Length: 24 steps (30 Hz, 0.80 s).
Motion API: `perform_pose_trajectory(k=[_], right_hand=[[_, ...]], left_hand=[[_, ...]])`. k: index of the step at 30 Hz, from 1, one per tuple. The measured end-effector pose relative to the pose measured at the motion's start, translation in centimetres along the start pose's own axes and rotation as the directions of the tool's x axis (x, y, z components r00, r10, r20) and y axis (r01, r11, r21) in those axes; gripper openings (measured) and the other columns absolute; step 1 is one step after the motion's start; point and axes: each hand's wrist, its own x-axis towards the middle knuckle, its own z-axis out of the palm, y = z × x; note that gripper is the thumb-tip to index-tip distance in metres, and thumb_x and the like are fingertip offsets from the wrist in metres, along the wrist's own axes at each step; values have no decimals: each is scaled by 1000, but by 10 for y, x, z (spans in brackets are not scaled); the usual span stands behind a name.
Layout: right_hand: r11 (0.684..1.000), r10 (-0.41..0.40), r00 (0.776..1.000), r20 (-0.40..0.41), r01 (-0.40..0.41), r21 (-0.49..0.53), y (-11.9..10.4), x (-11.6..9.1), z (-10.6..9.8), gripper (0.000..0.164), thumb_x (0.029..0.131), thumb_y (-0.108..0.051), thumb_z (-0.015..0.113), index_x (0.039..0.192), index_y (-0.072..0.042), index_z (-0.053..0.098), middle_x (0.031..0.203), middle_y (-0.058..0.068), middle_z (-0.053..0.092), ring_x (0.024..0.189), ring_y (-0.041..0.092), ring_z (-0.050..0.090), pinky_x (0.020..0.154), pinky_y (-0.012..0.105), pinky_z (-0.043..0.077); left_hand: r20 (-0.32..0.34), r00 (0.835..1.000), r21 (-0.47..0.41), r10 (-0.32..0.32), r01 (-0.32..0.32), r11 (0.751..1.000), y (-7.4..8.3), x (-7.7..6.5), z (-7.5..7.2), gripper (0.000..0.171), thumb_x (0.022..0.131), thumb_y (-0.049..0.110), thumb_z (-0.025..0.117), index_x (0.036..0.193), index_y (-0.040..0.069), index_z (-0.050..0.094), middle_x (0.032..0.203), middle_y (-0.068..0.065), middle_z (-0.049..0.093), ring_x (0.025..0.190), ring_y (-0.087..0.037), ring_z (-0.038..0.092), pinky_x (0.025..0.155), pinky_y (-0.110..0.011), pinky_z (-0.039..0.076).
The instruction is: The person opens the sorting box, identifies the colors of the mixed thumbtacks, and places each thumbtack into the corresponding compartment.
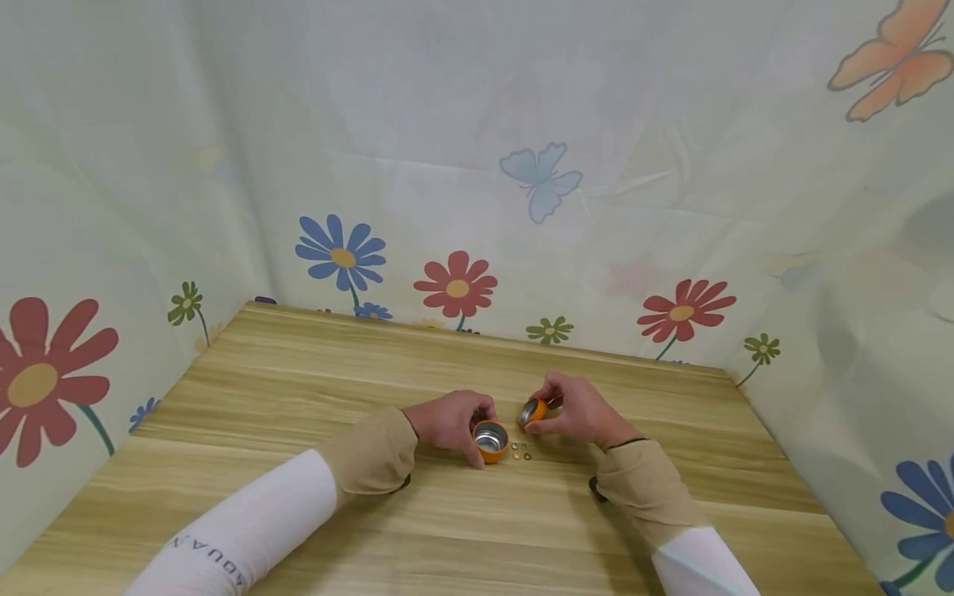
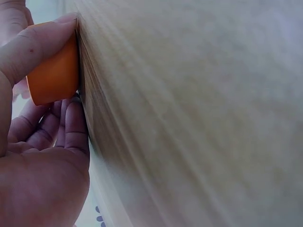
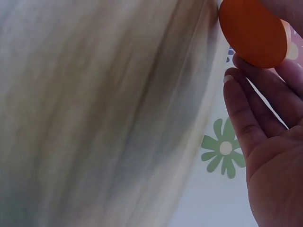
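Observation:
A small round orange tin (image 1: 491, 443), silvery inside, stands upright on the table with its mouth up. My left hand (image 1: 451, 420) grips it from the left, thumb on the near side and fingers on the far side. In the left wrist view the thumb presses against the orange wall (image 2: 54, 78). To the right, my right hand (image 1: 585, 410) pinches an orange lid (image 1: 532, 411), tilted so its silvery inside faces left. Its smooth orange outside (image 3: 255, 35) fills the top of the right wrist view. Several tiny round pieces (image 1: 527, 456) lie beside the tin.
The wood-grain table (image 1: 358, 356) reaches back to a pale curtain (image 1: 417, 165) printed with flowers and butterflies, which also runs along both sides. Both forearms rest low over the table's near half.

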Motion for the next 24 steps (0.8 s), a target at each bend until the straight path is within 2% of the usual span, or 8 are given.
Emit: perform_pose_trajectory(k=[8, 12, 18, 24], right_hand=[[996, -53, 998, 19, 54, -66, 5, 2, 1, 47, 69, -22, 85, 107, -4, 65, 98, 4, 65, 88, 16, 60, 77, 39, 50], [993, -55, 997, 49, 60, -105, 5, 1, 1, 45, 69, -22, 85, 106, -4, 66, 97, 3, 66, 85, 16, 60, 74, 37, 50], [987, -32, 997, 75, 43, -155, 7, 1, 0, 44, 70, -29, 84, 104, -9, 66, 89, -3, 63, 71, 10, 53, 61, 28, 46], [990, 4, 996, 86, 8, -140, 5, 2, 0, 47, 67, -25, 86, 104, -7, 64, 88, 2, 60, 75, 14, 54, 63, 30, 46]], left_hand=[[0, 1000, 1, -5, 5, 1000, -3, 1, 0, 50, 58, 13, 90, 94, 15, 55, 88, 6, 59, 79, -9, 56, 69, -21, 45], [0, 1000, -6, -8, 8, 1000, -6, 3, 1, 51, 58, 13, 90, 94, 16, 55, 88, 7, 59, 79, -8, 56, 70, -21, 46], [1, 1000, -14, -12, 12, 1000, -4, 3, 1, 50, 58, 12, 90, 93, 15, 55, 88, 6, 59, 80, -8, 56, 70, -22, 46], [3, 1000, -15, -14, 14, 1000, 2, -1, -2, 50, 59, 11, 90, 94, 13, 55, 88, 4, 60, 81, -11, 56, 71, -22, 45]])
